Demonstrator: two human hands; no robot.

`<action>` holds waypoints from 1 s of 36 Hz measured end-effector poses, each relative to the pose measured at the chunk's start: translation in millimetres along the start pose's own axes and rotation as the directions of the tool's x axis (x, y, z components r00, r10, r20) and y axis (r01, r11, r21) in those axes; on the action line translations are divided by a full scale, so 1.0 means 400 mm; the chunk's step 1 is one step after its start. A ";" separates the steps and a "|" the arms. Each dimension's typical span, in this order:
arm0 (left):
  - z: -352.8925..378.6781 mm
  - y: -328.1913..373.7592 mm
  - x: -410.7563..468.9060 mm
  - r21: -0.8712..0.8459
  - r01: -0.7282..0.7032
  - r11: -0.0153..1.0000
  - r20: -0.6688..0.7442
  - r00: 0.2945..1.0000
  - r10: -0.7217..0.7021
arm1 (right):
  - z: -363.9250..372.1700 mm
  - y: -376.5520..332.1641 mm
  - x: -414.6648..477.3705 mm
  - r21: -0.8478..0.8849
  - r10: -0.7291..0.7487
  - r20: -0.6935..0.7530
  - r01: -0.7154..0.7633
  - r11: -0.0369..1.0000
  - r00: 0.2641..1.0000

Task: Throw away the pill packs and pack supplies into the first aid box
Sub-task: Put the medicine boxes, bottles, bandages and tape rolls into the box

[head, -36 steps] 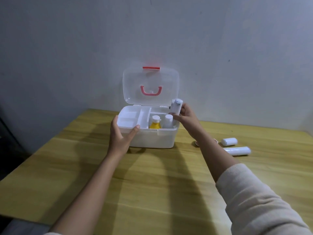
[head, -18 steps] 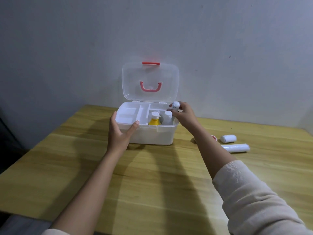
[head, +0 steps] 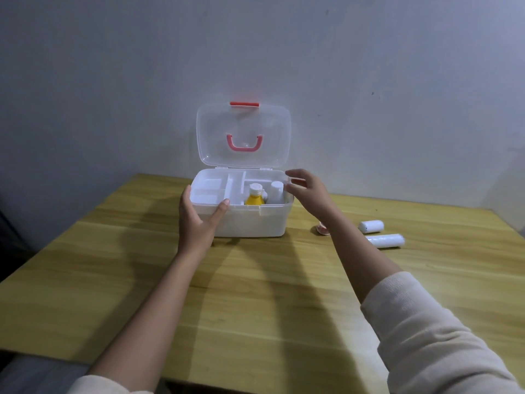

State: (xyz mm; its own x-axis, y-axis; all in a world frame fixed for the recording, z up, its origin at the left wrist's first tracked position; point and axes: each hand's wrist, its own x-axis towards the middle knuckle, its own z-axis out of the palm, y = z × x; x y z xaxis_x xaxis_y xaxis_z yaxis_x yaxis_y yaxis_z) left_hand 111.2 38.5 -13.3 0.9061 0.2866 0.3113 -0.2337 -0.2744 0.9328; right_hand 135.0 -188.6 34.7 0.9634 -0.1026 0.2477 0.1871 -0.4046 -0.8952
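The white first aid box (head: 250, 223) stands open on the wooden table, its clear lid (head: 243, 135) upright with a red handle. Inside its right compartment stand a yellow bottle with a white cap (head: 254, 196) and a white bottle (head: 277, 190). My left hand (head: 199, 220) grips the box's front left rim. My right hand (head: 308, 191) hovers at the box's right rim, fingers apart and holding nothing. On the table to the right lie a short white roll (head: 370, 226), a longer white roll (head: 386, 240) and a small pink-rimmed item (head: 322, 229), partly hidden behind my right forearm.
The table (head: 142, 280) meets a grey wall at the back. Its left edge drops to a dark area. The box's left tray compartments (head: 207, 191) hold nothing visible.
My right hand lowered the white bottle into the box's right compartment and let go of it. It has drawn back to the right rim. My left hand stayed on the box.
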 end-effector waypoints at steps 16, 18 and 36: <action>0.018 -0.005 -0.021 0.024 -0.045 0.999 -0.052 0.998 0.046 | -0.303 0.228 -0.194 -0.586 0.089 0.027 -0.056 0.808 0.996; 0.022 -0.006 -0.022 0.023 -0.046 0.999 -0.062 0.997 0.047 | -0.312 0.242 -0.200 -0.691 0.135 0.062 -0.055 0.721 0.989; 0.025 0.007 -0.036 0.057 -0.061 0.997 -0.044 0.997 0.064 | -0.272 0.254 -0.206 -0.771 0.035 -0.173 -0.158 0.618 0.984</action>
State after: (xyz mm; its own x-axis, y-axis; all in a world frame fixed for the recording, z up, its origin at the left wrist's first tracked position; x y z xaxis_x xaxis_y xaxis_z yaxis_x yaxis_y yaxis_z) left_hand 101.2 24.3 -17.1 0.8731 0.3084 0.3776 -0.2681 -0.3432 0.9002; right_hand 53.6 -320.1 -36.4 0.9215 -0.2729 0.2764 -0.1846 -0.9338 -0.3064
